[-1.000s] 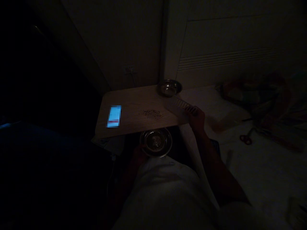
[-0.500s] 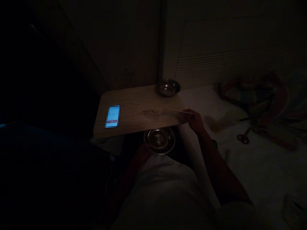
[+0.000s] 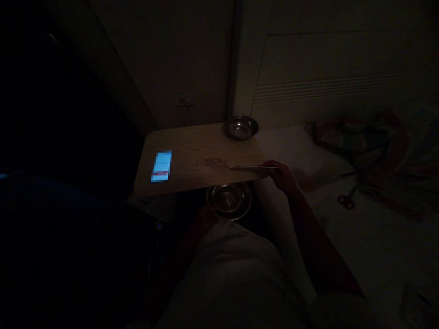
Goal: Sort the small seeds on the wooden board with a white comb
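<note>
My right hand (image 3: 279, 175) is closed on one end of a thin, flat, light-coloured strip (image 3: 248, 167), too dark to name more exactly. Its far end points left, beside a scatter of small dark bits (image 3: 215, 163) on the wooden tabletop (image 3: 185, 141). Below the table's near edge, my left hand (image 3: 206, 214) grips the left rim of a shiny metal bowl (image 3: 245, 205). Something lies in the bowl's bottom, but it is too dim to make out. The left hand's fingers are partly lost in shadow.
A second metal bowl (image 3: 242, 128) stands at the tabletop's back right corner. A lit phone (image 3: 161, 166) lies on the left. Red-handled scissors (image 3: 346, 201) and rumpled striped cloth (image 3: 356, 132) rest on the white bedding at right. A wall socket (image 3: 185, 99) holds a plug.
The strip in my right hand has tilted from showing its flat face to nearly edge-on, and the hand has dropped slightly. My left hand and the bowl stay in place.
</note>
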`<state>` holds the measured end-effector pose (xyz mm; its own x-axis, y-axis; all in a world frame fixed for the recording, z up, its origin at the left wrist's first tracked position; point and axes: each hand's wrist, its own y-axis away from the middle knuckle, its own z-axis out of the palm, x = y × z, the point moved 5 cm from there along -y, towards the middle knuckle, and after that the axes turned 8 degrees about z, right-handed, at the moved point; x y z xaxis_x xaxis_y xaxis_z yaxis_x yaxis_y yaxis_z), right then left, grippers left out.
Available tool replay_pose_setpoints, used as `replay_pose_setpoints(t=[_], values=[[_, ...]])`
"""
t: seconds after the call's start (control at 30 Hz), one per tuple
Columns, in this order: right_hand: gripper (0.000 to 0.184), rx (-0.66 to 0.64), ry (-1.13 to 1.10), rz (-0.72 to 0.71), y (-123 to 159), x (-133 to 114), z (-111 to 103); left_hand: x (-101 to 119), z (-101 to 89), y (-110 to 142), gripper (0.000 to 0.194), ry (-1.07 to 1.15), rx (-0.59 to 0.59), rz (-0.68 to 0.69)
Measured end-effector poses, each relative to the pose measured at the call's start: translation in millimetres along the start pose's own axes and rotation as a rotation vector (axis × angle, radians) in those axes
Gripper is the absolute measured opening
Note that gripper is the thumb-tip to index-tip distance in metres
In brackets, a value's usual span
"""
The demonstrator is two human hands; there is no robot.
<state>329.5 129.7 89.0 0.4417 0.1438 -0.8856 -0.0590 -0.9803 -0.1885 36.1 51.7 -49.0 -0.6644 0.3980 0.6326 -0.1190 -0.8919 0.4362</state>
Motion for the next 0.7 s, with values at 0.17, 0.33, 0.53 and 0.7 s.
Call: replay_pose_setpoints(t=[0.17, 0.33, 0.53, 0.7], values=[[0.018, -0.014, -0.002, 0.026, 7, -2, -3, -3, 10.4, 1, 0.021, -0.078, -0.027, -0.123], [0.019, -0.029, -0.007, 0.024, 14, -3, -3, -3, 21.8, 3, 0.025, -0.081, -0.077, -0.190], [0.019, -0.144, 0.010, 0.032, 24, -14, 0, -2, 19.4, 6, 0.015, -0.094, -0.085, -0.213], [0.019, -0.123, 0.007, 0.039, 23, -16, -1, -4, 10.8, 2, 0.025, -0.094, -0.063, -0.130]])
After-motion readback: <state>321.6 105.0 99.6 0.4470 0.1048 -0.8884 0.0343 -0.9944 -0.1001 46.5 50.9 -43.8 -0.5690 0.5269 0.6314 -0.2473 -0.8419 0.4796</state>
